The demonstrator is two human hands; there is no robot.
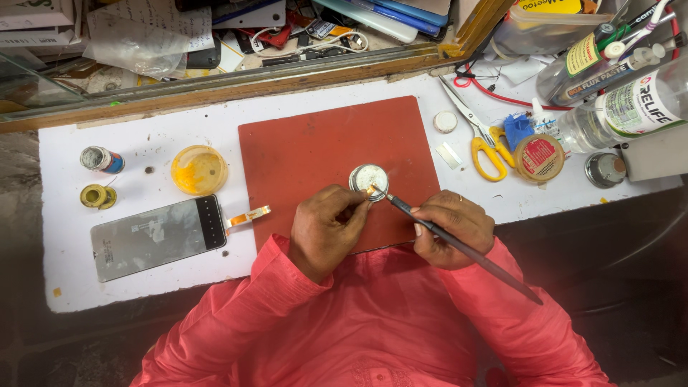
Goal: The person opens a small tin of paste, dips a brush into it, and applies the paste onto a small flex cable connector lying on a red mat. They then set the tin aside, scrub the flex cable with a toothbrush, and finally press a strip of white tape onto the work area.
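The contents of the small round tin (368, 178) are hard to make out — a pale grey paste, perhaps. It sits on the red mat (315, 150) near the bench (143, 136) edge. The left hand (326, 228) pinches the tin's near rim, its grip narrow on it. The right hand (451, 228) is closed around a thin dark brush (459, 244), whose tip touches the tin's top. To the left a yellow-stained dish (198, 169) stands near a phone screen panel (158, 236) — yellow scissors (484, 143) lie right.
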